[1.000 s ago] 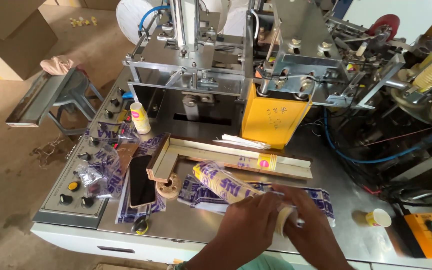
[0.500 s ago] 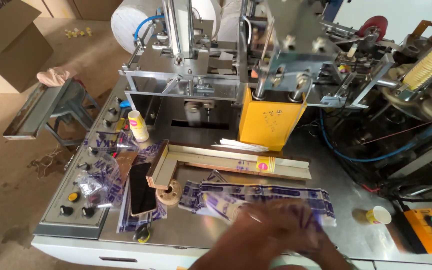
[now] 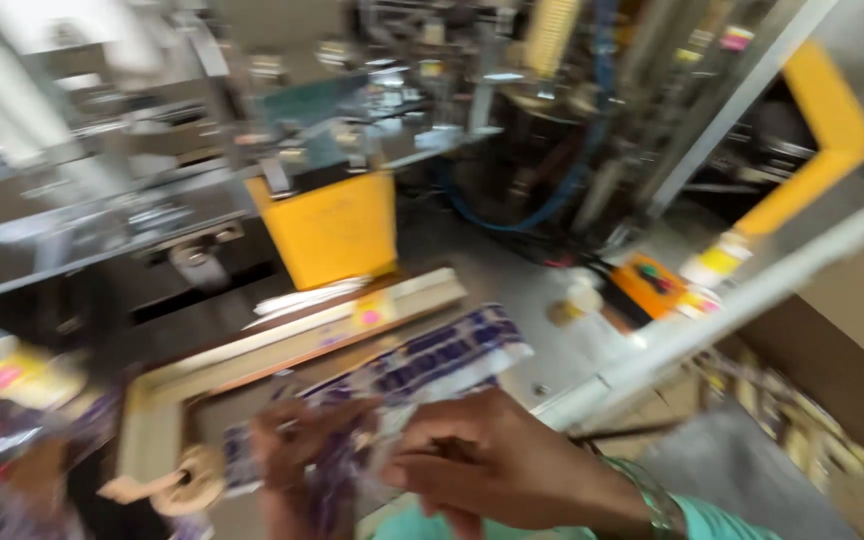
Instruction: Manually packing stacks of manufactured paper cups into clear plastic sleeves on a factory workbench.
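Observation:
The view is motion-blurred. Low in the frame, my left hand [image 3: 297, 440] and my right hand [image 3: 497, 462] are both closed on a stack of purple-and-white printed paper blanks [image 3: 442, 362]. The stack is held just above the metal machine table, in front of a light wooden frame [image 3: 302, 345]. A green bangle and a teal sleeve show at my right wrist. Some of the blanks hang down between my hands, hidden in part by my fingers.
A yellow box [image 3: 332, 230] sits on the machine behind the frame. An orange button box [image 3: 652, 282] and a small white cup [image 3: 577, 298] lie to the right. A white bar [image 3: 732, 300] runs diagonally past a cardboard box [image 3: 852, 330]. A small bottle [image 3: 12, 370] stands at far left.
The view has swung to the right and closer to the table. My hands have gathered the printed blanks and raised them off the table.

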